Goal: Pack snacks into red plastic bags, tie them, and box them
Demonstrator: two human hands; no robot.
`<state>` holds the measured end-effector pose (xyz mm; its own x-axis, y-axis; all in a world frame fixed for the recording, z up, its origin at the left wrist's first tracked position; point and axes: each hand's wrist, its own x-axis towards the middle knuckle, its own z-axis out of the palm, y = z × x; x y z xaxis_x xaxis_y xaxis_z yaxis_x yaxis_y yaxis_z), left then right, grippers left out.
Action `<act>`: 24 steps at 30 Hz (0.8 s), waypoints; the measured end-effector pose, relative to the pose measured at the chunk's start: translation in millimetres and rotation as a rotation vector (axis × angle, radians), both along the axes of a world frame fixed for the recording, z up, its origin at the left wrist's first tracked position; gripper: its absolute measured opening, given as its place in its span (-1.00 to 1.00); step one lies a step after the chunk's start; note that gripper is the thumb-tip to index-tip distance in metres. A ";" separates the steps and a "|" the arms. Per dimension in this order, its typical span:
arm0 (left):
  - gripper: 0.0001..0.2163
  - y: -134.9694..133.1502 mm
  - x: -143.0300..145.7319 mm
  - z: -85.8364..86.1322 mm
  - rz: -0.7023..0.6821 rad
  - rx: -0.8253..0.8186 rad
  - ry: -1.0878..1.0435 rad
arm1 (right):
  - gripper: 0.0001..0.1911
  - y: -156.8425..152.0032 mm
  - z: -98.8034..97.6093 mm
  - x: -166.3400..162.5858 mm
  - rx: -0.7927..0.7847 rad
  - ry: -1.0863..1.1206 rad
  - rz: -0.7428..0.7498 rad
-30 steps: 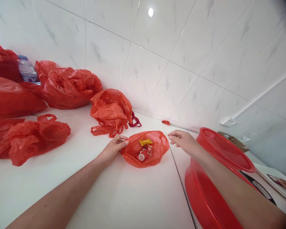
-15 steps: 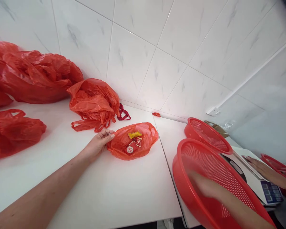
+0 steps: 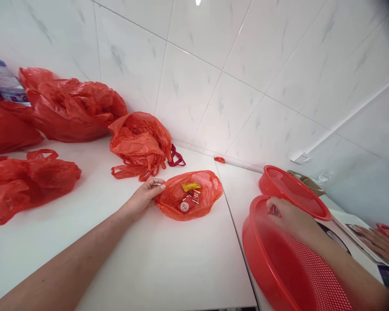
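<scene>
My left hand (image 3: 144, 196) pinches the left rim of a small open red plastic bag (image 3: 207, 194) on the white table (image 3: 149, 259). Inside the bag lie a yellow wrapped sweet (image 3: 190, 186) and a few small red packets (image 3: 185, 205). My right hand (image 3: 287, 216) is curled inside the near red mesh basket (image 3: 278, 268), fingers closed on something small that I cannot make out. A second red mesh basket (image 3: 293, 192) stands just behind it.
Several stuffed red plastic bags (image 3: 139, 144) lie along the tiled wall at the left, with a water bottle (image 3: 4, 82) behind them. Another person's hand (image 3: 379, 242) rests at the far right by a scale. A small red scrap (image 3: 219, 160) lies near the wall.
My right hand left the bag's right side, swept down into the near basket, and now sits curled near its far rim. My left hand kept its hold on the bag.
</scene>
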<state>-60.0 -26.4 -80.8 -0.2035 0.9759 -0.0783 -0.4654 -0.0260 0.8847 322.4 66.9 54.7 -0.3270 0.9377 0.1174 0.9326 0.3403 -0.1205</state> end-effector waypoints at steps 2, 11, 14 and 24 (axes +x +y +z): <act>-0.68 0.1 0.4 -0.4 0.004 0.005 -0.009 | -0.93 -0.5 18.3 -23.8 -0.004 -0.053 0.040; -0.66 -1.1 -0.7 -2.1 0.013 0.010 -0.009 | -0.54 -20.0 18.9 -138.1 -0.195 -0.015 0.423; -0.64 -2.4 -0.5 0.4 0.019 0.007 -0.029 | -0.47 -23.6 17.8 -143.7 -0.243 -0.074 0.468; -0.65 2.2 -1.8 -7.0 0.012 0.043 -0.053 | -0.52 -79.5 -5.4 -72.1 -0.404 -0.366 0.458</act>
<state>-61.8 -24.3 -87.8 -0.2121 0.9761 -0.0474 -0.5108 -0.0694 0.8569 250.3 -12.5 49.2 -0.6501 0.6438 -0.4035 0.7116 0.7021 -0.0263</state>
